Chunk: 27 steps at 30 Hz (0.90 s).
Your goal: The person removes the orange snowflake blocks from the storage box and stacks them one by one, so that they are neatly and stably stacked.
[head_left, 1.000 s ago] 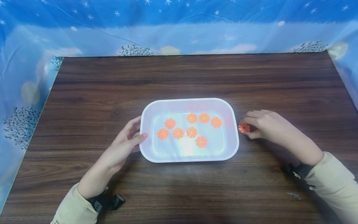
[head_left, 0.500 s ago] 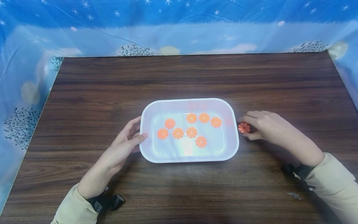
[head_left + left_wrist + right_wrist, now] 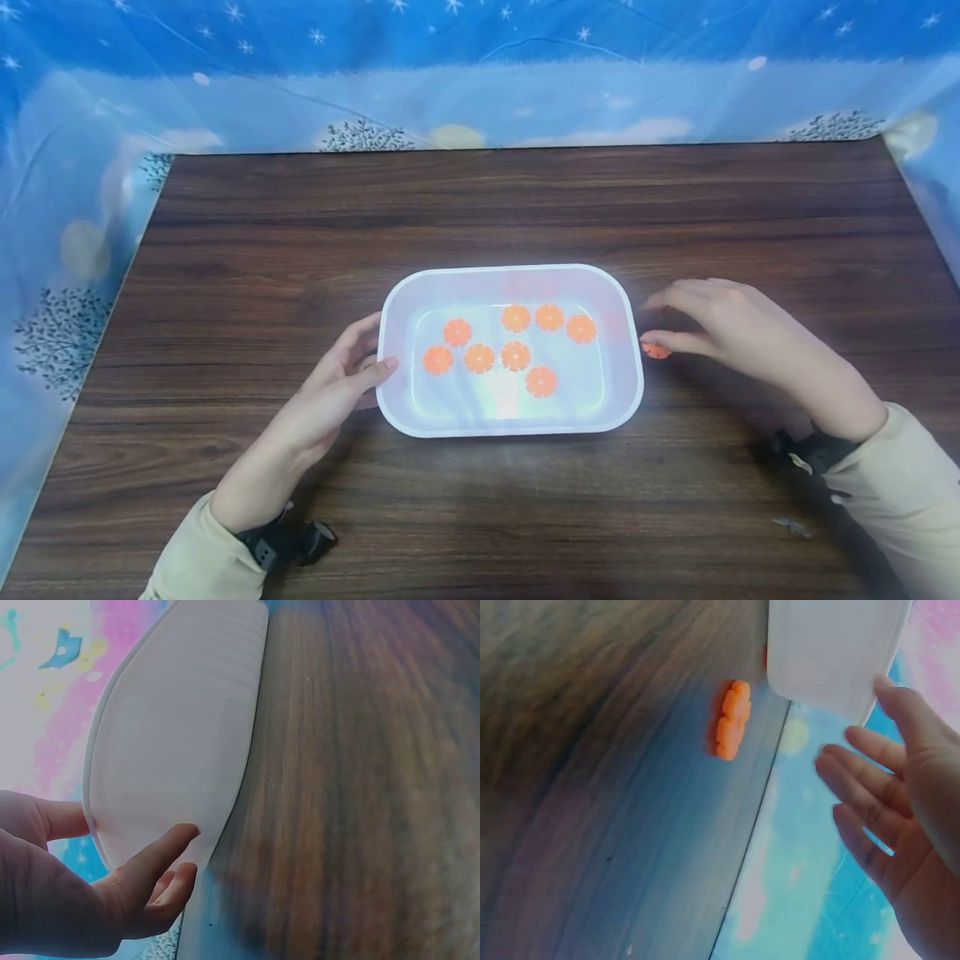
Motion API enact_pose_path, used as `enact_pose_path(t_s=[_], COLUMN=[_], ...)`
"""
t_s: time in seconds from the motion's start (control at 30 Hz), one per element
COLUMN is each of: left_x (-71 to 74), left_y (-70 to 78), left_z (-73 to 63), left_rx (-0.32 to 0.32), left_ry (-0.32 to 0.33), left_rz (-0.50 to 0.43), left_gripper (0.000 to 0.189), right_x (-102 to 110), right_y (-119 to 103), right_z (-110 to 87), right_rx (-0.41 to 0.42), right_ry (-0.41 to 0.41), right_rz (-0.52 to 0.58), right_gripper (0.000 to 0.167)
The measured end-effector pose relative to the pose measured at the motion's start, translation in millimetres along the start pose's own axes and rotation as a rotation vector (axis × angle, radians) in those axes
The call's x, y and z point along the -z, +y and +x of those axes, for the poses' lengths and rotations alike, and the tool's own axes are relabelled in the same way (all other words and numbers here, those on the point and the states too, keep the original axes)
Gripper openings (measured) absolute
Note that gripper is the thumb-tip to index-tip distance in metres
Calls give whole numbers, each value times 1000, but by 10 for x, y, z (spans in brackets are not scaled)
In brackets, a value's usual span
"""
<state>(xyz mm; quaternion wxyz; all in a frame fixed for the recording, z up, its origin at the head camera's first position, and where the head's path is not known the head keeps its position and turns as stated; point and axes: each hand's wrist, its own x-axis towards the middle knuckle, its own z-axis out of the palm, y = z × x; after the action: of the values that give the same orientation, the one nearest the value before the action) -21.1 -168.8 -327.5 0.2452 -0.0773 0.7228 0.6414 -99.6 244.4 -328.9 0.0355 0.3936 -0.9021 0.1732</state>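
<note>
1. The largest thing we see is the dark brown table with wood grain (image 3: 480, 208). It carries everything else, and its flat top probably lets small pieces lie without rolling.
2. Around it hangs a blue printed cloth with snowflakes and trees (image 3: 255, 100), which we suppose serves as a plain screen for the camera.
3. On the table, before the person, stands a white rounded rectangular plastic box (image 3: 397, 417). It is upright, with the open side up, so that we can look inside.
4. The left hand (image 3: 333, 392) is grasping the near left end of this box: the thumb lies over the rim, and the fingers are against the outer wall. We judge that this hold is for steadying the box.
5. The right hand (image 3: 723, 317) is released, beside the right end of the box. In the right wrist view its fingers are spread and hold nothing.
6. Eight flat orange plastic discs with notched edges (image 3: 515, 356) lie on the bottom of the box, spread apart; perhaps they were simply dropped in.
7. One more orange piece with a bumpy edge (image 3: 733, 724) lies on the table, just outside the right end of the box, apart from the fingers. We cannot tell if it is one disc or several together.
</note>
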Motion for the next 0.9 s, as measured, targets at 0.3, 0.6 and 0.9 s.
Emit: enact_pose_path(t_s=[0.3, 0.6, 0.9], left_x=[-6, 1, 12], left_y=[11, -15, -27], left_z=[-4, 11, -3], left_rx=[5, -7, -12], left_ry=[2, -4, 7], left_rz=[3, -9, -12], left_gripper=[60, 60, 60], right_x=[29, -56, -124], right_y=[-120, -189, -211], right_z=[149, 316, 355], right_rx=[111, 158, 150], right_ry=[152, 155, 76], right_rz=[78, 72, 94], right_gripper=[36, 45, 46])
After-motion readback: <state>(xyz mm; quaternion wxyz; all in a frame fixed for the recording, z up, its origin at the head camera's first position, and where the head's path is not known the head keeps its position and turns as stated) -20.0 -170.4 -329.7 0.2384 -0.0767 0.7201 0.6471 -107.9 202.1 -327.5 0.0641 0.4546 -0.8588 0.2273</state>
